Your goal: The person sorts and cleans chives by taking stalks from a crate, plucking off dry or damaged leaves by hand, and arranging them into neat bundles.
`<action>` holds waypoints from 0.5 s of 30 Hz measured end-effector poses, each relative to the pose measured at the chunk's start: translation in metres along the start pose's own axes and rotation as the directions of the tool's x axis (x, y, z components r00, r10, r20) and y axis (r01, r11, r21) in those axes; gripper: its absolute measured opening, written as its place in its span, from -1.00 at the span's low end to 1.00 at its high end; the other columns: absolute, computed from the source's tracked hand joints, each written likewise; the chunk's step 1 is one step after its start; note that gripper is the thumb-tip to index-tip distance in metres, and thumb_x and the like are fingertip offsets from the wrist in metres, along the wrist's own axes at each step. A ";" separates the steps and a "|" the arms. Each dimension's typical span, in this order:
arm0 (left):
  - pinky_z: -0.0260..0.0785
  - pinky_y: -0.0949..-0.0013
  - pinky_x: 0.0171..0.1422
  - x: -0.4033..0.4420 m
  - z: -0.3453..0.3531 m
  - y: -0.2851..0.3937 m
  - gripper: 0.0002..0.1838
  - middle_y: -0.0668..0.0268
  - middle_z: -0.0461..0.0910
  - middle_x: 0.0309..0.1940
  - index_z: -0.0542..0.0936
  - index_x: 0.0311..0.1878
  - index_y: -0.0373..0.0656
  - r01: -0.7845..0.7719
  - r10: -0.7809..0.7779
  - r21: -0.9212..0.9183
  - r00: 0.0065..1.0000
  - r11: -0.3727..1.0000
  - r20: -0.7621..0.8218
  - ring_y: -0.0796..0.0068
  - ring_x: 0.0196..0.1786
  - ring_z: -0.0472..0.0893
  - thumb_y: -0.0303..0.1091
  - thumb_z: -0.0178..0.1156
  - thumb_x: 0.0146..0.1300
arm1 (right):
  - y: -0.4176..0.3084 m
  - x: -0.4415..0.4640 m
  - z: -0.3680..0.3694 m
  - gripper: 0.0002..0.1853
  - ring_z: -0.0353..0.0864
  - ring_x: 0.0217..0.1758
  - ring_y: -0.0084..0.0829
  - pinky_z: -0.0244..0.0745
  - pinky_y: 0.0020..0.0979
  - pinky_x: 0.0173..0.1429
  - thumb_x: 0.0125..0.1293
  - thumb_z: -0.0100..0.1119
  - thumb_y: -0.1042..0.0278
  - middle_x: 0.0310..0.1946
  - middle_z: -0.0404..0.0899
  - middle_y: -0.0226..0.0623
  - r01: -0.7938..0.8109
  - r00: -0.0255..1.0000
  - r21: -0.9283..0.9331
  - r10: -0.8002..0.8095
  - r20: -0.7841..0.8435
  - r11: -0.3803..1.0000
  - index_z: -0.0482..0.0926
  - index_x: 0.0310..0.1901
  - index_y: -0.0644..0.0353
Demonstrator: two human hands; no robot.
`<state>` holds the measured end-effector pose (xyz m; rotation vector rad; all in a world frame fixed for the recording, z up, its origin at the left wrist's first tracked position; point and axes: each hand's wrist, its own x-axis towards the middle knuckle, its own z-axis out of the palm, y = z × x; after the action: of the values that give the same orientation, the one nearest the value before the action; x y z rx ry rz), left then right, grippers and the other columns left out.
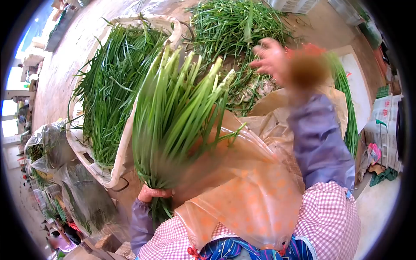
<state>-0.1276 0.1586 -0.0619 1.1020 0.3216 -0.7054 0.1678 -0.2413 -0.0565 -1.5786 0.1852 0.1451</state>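
My left hand [155,193] is closed round the leafy end of a thick bunch of garlic chives [167,117]. The bunch stands up and leans to the right, its pale cut ends at the top. My right hand [271,60] is raised on the far side, fingers spread and slightly blurred, with nothing visible in it. Behind that hand lies a loose heap of green leaves and trimmings [236,28]. A brown blurred spot hides my right wrist. An orange-spotted plastic apron [242,195] covers my lap.
A white tub [123,149] full of long green leaves [117,82] stands at left. Clear plastic bags of greens [86,190] lie beyond it. More leaves [346,104] rest beside a white board [357,82] at right. White crates [383,130] stand at far right.
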 end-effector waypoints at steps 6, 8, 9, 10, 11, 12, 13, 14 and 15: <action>0.35 0.32 -0.34 0.000 0.013 0.004 -0.65 0.27 0.51 -0.58 0.53 -0.26 -0.33 -0.015 0.016 0.003 0.999 1.000 -0.043 0.41 -0.52 0.47 -0.41 0.39 -0.13 | 0.003 -0.083 0.061 -0.52 0.53 -0.65 -0.59 0.39 -0.58 -0.61 0.27 0.24 0.06 -0.39 0.58 -0.33 -0.120 0.903 0.033 0.095 0.418 0.992 0.43 0.05 0.25; 0.32 0.32 -0.37 0.003 0.011 0.002 -0.64 0.27 0.49 -0.59 0.53 -0.24 -0.34 -0.091 0.093 0.047 0.995 0.995 -0.040 0.42 -0.53 0.45 -0.41 0.40 -0.13 | 0.012 -0.089 0.071 -0.71 0.48 -0.69 -0.64 0.33 -0.58 -0.65 0.32 0.19 0.18 -0.56 0.56 -0.42 -0.058 0.922 0.042 0.037 0.386 0.997 0.51 -0.15 0.27; 0.31 0.32 -0.38 0.004 0.010 0.001 -0.63 0.28 0.48 -0.59 0.53 -0.24 -0.35 -0.115 0.118 0.062 0.992 0.991 -0.036 0.42 -0.54 0.44 -0.40 0.40 -0.12 | 0.015 -0.091 0.073 -0.76 0.48 -0.69 -0.65 0.33 -0.59 -0.65 0.33 0.17 0.23 -0.56 0.56 -0.42 -0.102 0.915 0.108 0.050 0.401 0.989 0.52 -0.22 0.28; 0.30 0.32 -0.39 0.005 0.009 0.001 -0.62 0.27 0.48 -0.60 0.53 -0.22 -0.35 -0.095 0.095 0.030 0.996 0.995 0.005 0.42 -0.55 0.44 -0.40 0.40 -0.12 | 0.016 -0.093 0.075 -0.79 0.47 -0.69 -0.67 0.33 -0.59 -0.65 0.34 0.15 0.27 -0.57 0.57 -0.41 -0.147 0.906 0.172 0.063 0.418 0.974 0.52 -0.29 0.28; 0.30 0.32 -0.40 0.005 0.009 0.001 -0.62 0.27 0.48 -0.60 0.52 -0.22 -0.35 -0.084 0.083 0.015 0.996 0.996 0.027 0.41 -0.55 0.44 -0.40 0.40 -0.12 | 0.015 -0.095 0.078 -0.86 0.49 -0.71 -0.48 0.36 -0.47 -0.63 0.31 0.11 0.37 -0.64 0.55 -0.29 -0.009 0.943 0.027 0.000 0.332 1.000 0.51 -0.34 0.26; 0.30 0.32 -0.40 0.005 0.010 0.001 -0.61 0.27 0.47 -0.60 0.52 -0.21 -0.35 -0.072 0.072 0.000 0.996 0.997 0.048 0.41 -0.55 0.44 -0.40 0.40 -0.12 | 0.016 -0.093 0.076 -0.86 0.49 -0.71 -0.48 0.36 -0.47 -0.63 0.31 0.11 0.37 -0.64 0.55 -0.29 -0.010 0.944 0.027 0.000 0.330 1.000 0.51 -0.34 0.26; 0.30 0.32 -0.41 0.004 0.011 0.001 -0.61 0.26 0.47 -0.61 0.52 -0.21 -0.35 -0.078 0.079 -0.013 0.996 0.997 0.031 0.41 -0.56 0.44 -0.39 0.40 -0.11 | 0.019 -0.085 0.073 -0.88 0.51 -0.68 -0.33 0.39 -0.38 -0.60 0.29 0.10 0.39 -0.64 0.53 -0.20 0.290 0.942 -0.185 -0.246 0.227 0.939 0.51 -0.34 0.25; 0.29 0.33 -0.42 0.003 0.012 0.000 -0.61 0.26 0.47 -0.61 0.52 -0.20 -0.34 -0.085 0.086 -0.026 0.996 0.996 0.013 0.40 -0.56 0.44 -0.38 0.39 -0.10 | 0.020 -0.077 0.070 -0.91 0.53 -0.65 -0.18 0.42 -0.30 -0.56 0.27 0.09 0.41 -0.65 0.51 -0.12 0.519 0.852 -0.408 -0.492 0.179 0.751 0.50 -0.34 0.23; 0.29 0.33 -0.42 0.002 0.010 0.000 -0.61 0.26 0.47 -0.61 0.52 -0.20 -0.34 -0.080 0.081 -0.028 0.997 0.996 0.009 0.40 -0.56 0.44 -0.38 0.39 -0.10 | 0.017 -0.070 0.065 -0.92 0.52 -0.55 -0.01 0.44 -0.18 -0.49 0.25 0.07 0.40 -0.61 0.48 -0.01 0.562 0.799 -0.546 -0.578 0.165 0.621 0.48 -0.36 0.19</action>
<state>-0.1270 0.1484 -0.0586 1.0788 0.2758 -0.6332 0.0971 -0.1750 -0.0598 -2.1716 -0.3967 -0.3666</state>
